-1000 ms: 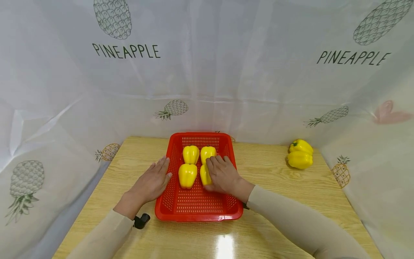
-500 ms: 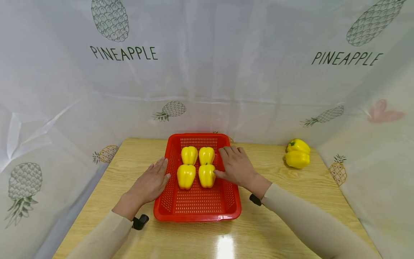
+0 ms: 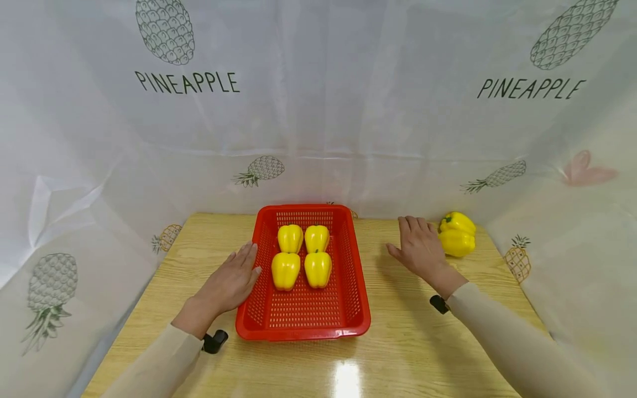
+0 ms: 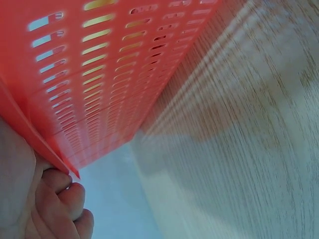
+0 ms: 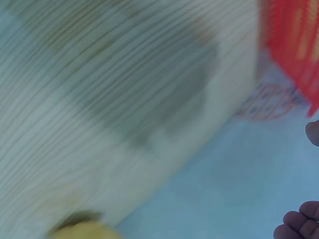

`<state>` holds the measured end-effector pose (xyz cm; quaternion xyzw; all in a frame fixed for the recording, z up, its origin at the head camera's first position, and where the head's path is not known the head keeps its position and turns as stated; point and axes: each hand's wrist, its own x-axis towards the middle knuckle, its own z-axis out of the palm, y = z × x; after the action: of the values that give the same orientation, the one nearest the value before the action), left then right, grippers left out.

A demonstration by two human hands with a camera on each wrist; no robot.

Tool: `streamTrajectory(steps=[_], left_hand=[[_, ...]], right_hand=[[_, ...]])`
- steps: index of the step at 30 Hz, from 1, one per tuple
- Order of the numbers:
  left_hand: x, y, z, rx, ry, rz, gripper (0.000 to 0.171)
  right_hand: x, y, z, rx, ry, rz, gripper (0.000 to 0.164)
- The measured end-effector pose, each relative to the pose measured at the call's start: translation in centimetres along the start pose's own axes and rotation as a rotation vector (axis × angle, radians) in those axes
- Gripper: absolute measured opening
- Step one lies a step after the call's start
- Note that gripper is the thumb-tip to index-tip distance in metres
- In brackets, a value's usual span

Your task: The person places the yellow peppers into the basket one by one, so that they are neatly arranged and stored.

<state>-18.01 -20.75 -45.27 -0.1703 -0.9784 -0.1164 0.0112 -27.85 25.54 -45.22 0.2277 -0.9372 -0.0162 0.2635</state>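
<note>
Several yellow bell peppers [image 3: 286,271] lie in two rows inside a red perforated basket [image 3: 303,334]. On the basket's left rim rests my left hand [image 3: 231,282], fingers extended; the left wrist view has the hand [image 4: 55,204] against the rim, beside the slotted wall [image 4: 99,74]. My right hand [image 3: 420,249] is over the table between the basket and two more yellow bell peppers [image 3: 458,243] at the right. Its fingers are extended, thumb apart, and it holds nothing. Part of one pepper [image 5: 87,231] shows at the bottom of the right wrist view, where fingertips [image 5: 294,224] also appear.
The wooden table [image 3: 308,365] bears the basket at its middle. A white sheet [image 3: 318,110] with pineapple prints hangs behind the table and along both sides, close to the two peppers at the far right.
My right hand has let go of the near right pepper in the basket and moved rightward, out over the table toward the two peppers. The left hand keeps its place on the rim.
</note>
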Motion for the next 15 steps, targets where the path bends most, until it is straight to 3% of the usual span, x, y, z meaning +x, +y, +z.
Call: streamTrajectory(steps=[11,15], left_hand=[[0.0,0.2,-0.2,-0.003,-0.001,0.003,0.064],[0.0,0.3,-0.3,-0.001,-0.006,0.004,0.063]], right_hand=[[-3.2,7.3,-0.2,-0.059,-0.173,0.159,0.066],[-4.1,9.1,-0.1,-0.073,-0.230,0.225,0.070]])
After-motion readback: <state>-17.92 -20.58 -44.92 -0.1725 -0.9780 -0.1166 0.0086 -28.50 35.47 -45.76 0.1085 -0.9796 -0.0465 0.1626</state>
